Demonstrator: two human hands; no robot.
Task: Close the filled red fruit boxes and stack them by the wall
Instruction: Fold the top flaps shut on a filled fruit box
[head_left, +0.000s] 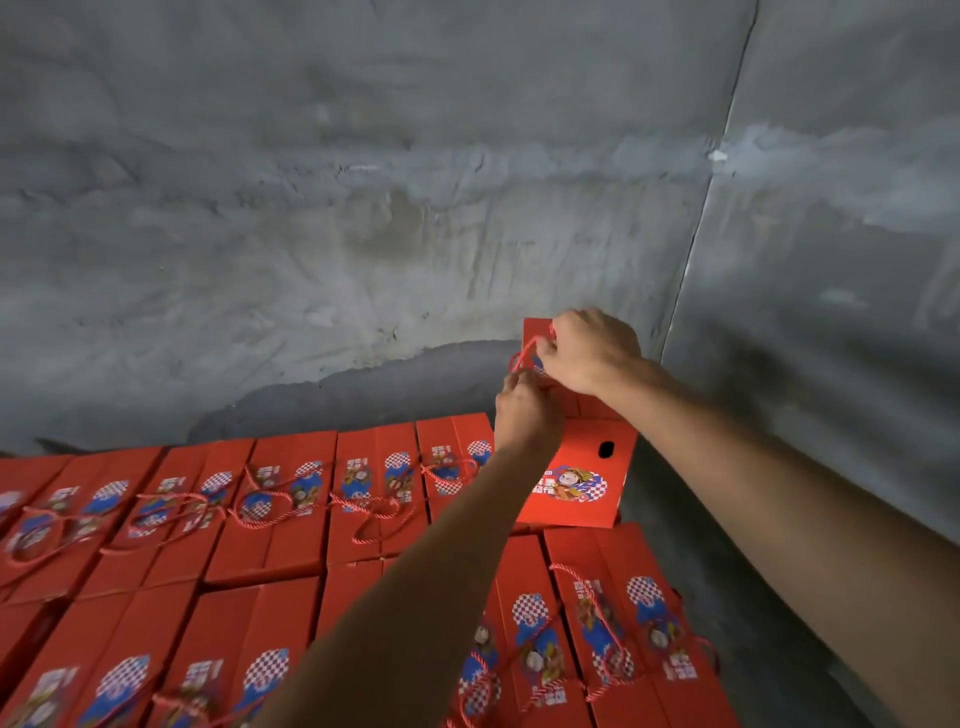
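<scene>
Both hands, left hand (524, 415) and right hand (589, 351), pinch the cord handle (522, 353) atop the box (576, 483) at the stack's (291, 525) right wall-side corner; stiff card, likely heavy, cord is best grip.

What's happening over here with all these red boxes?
A person is working on one red box standing in the corner by the grey wall. Both hands are up at its top: the left hand and right hand are pinching its red cord handle. Rows of closed boxes already lie flat beside it, cords on top.
</scene>
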